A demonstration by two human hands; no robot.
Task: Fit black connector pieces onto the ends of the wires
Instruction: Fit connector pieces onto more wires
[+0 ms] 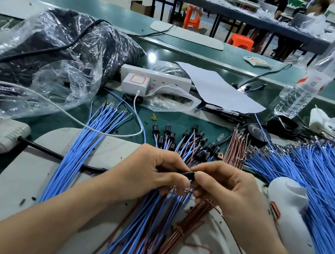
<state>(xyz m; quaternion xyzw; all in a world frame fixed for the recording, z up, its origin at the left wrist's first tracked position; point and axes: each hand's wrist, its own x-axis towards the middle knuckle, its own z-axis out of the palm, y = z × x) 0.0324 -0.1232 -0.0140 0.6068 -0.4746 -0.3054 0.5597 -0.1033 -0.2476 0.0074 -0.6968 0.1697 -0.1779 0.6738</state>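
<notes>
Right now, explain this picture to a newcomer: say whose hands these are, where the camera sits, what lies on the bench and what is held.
No machine here: a person works bare-handed, filmed by one camera on their head, looking down. The left hand and right hand together pinch a black connector piece between them. On the green bench lie loose blue wires, a tied bundle of brown wires, finished connectors already on wires, a white power strip and a water bottle.
</notes>
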